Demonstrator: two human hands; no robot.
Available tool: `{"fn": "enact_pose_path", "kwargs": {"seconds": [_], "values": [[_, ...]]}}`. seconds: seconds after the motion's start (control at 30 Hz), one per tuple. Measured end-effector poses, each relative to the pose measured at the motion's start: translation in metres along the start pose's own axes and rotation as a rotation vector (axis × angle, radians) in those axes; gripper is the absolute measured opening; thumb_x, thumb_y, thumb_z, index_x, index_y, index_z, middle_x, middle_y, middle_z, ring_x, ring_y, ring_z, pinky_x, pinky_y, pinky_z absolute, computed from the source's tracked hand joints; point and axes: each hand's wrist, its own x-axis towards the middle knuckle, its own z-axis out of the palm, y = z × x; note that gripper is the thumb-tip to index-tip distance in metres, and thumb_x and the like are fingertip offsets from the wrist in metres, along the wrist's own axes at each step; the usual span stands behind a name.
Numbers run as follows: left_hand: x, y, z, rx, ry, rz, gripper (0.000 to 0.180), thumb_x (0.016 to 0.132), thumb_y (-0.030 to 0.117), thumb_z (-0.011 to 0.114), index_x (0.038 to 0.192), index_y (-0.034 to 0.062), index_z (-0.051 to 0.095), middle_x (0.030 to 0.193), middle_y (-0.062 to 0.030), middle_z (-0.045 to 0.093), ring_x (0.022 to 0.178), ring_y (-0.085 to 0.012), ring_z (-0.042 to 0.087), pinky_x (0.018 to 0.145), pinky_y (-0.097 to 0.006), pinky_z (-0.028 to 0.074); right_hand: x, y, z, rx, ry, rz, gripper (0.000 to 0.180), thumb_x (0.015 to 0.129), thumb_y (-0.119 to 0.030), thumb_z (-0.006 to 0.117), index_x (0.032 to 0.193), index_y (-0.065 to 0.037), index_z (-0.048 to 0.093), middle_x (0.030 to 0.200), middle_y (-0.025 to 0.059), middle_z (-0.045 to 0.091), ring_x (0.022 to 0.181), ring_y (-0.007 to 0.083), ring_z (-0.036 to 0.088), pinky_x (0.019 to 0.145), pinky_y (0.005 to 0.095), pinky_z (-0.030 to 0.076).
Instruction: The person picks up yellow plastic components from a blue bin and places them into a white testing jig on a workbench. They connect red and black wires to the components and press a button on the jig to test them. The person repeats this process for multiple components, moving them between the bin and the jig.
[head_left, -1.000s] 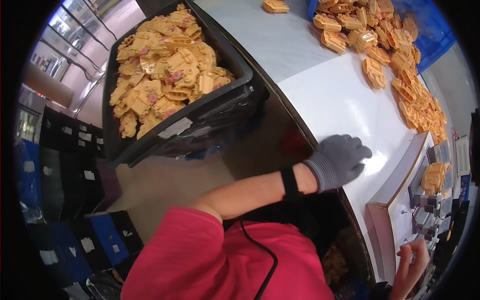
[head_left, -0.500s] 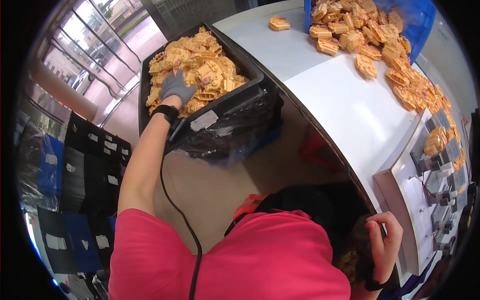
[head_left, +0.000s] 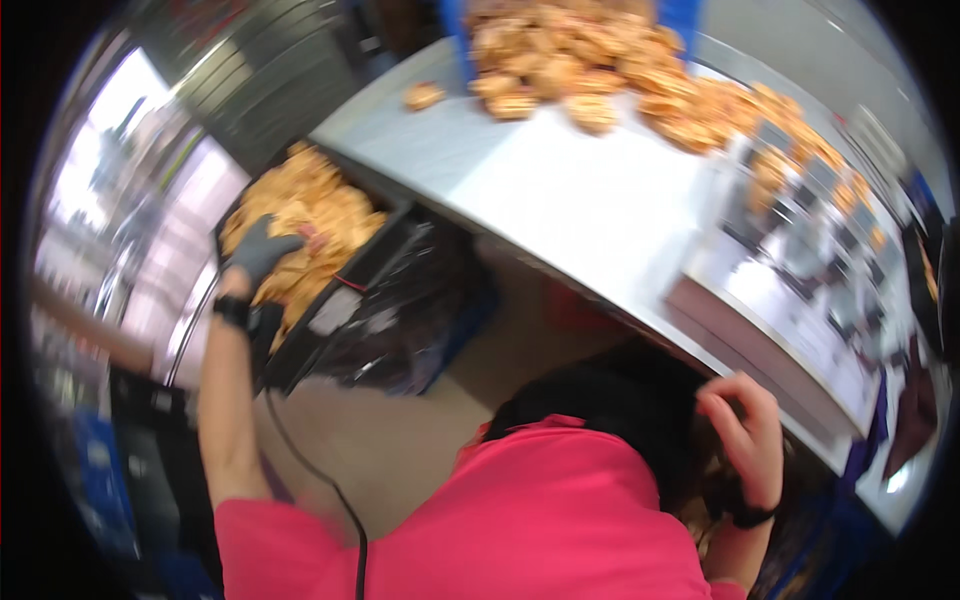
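Left grip [head_left: 265,248] — a hand in a gray fabric glove — rests, in the head view, on the heap of yellow-orange, moulded, plastic-looking parts [head_left: 325,200] in the deep black rectangular bin [head_left: 300,355]. Blur keeps me from telling whether its fingers are closed on any part. Right grip [head_left: 745,430], a bare hand, is loosely curled near the edge of the smooth white worktop [head_left: 580,210], nothing visible in it. Watching remotely, I see two risks: loose, piled parts could tumble over the rim if disturbed sideways — and the thin black cable [head_left: 340,490] could snag on the bin's corner.
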Motion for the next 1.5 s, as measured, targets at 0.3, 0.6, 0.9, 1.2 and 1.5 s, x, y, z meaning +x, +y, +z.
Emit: {"fn": "enact_pose_path", "kwargs": {"seconds": [0.3, 0.6, 0.9, 1.2, 1.5], "values": [[-0.063, 0.304, 0.11, -1.651, -0.917, 0.065, 0.052, 0.091, 0.021, 0.066, 0.135, 0.0, 0.049, 0.119, -0.0125, 0.065, 0.101, -0.0232, 0.066, 0.09, -0.037, 0.055, 0.003, 0.023, -0.015, 0.305, 0.422, -0.063, 0.019, 0.095, -0.009, 0.065, 0.112, -0.002, 0.062, 0.099, 0.0027, 0.065, 0.088, 0.0087, 0.06, 0.08, 0.0247, 0.049], [-0.14, 0.43, 0.155, -1.546, -1.273, 0.082, 0.061, 0.089, 0.015, 0.067, 0.142, 0.0044, 0.04, 0.131, -0.0108, 0.055, 0.119, -0.0258, 0.059, 0.101, -0.038, 0.049, 0.018, -0.004, -0.009, 0.251, 0.561, -0.273, 0.064, 0.085, -0.013, 0.078, 0.137, -0.007, 0.041, 0.122, 0.0108, 0.06, 0.101, 0.0137, 0.06, 0.087, 0.0287, 0.047], [-0.133, 0.441, 0.148, -1.176, -1.413, 0.351, 0.065, 0.086, 0.016, 0.072, 0.141, 0.0038, 0.041, 0.132, -0.0102, 0.055, 0.121, -0.0214, 0.056, 0.104, -0.036, 0.046, 0.008, -0.009, -0.039, 0.51, 0.369, -0.189, 0.053, 0.088, -0.013, 0.075, 0.134, -0.007, 0.05, 0.11, 0.007, 0.064, 0.096, 0.0102, 0.06, 0.085, 0.0261, 0.05], [-0.113, 0.472, 0.111, -0.707, -1.433, 0.639, 0.072, 0.07, 0.018, 0.072, 0.135, 0.0036, 0.047, 0.124, -0.0068, 0.057, 0.118, -0.0174, 0.054, 0.103, -0.032, 0.042, 0.011, -0.01, -0.076, 0.397, 0.38, -0.33, 0.043, 0.094, -0.024, 0.068, 0.13, -0.005, 0.055, 0.11, 0.005, 0.062, 0.095, 0.0106, 0.059, 0.086, 0.0268, 0.048], [-0.006, 0.532, 0.132, -0.626, -0.569, 1.706, 0.051, 0.077, -0.004, 0.079, 0.12, 0.0062, 0.053, 0.107, -0.0114, 0.061, 0.102, -0.0164, 0.062, 0.089, -0.029, 0.055, 0.072, 0.032, -0.057, 0.053, 0.876, -0.302, 0.039, 0.092, -0.023, 0.069, 0.123, -0.005, 0.056, 0.107, 0.0101, 0.057, 0.096, 0.0211, 0.057, 0.082, 0.0322, 0.05]]}}
